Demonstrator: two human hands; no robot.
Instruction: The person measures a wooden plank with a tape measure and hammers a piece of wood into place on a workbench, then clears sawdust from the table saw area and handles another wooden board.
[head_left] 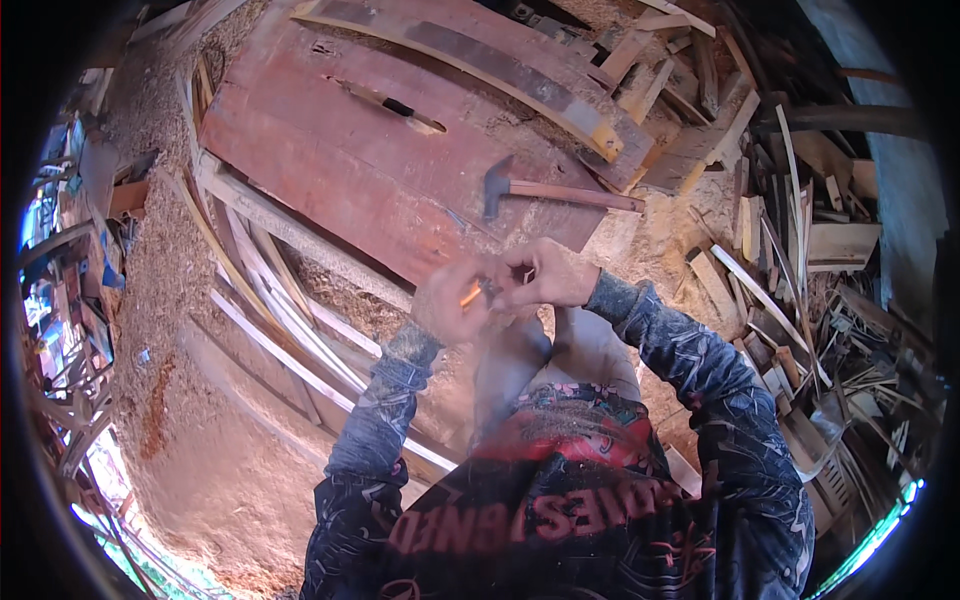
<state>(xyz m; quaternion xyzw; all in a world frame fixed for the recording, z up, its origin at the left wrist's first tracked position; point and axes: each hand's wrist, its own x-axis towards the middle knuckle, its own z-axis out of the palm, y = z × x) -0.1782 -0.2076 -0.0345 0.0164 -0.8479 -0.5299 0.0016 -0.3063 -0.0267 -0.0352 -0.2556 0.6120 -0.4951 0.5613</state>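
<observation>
My left hand [448, 303] is closed around a small orange and dark thing [471, 294], whose kind I cannot make out. Right beside it, my right hand [555, 275] has its fingers pinched together against the left fingers; what they hold is too small to tell. Both hands meet in front of my body, over the near edge of a reddish wooden board [300, 130]. Just beyond them a hammer lies on the board, its dark head to the left and its wooden handle [575, 194] pointing right.
A long curved wooden piece [480, 72] lies across the board's far side. A narrow dark-tipped tool [392, 103] rests farther left. Long wood strips [290, 310] run along the left, over sawdust [200, 430]. Scrap wood [840, 245] is piled at the right.
</observation>
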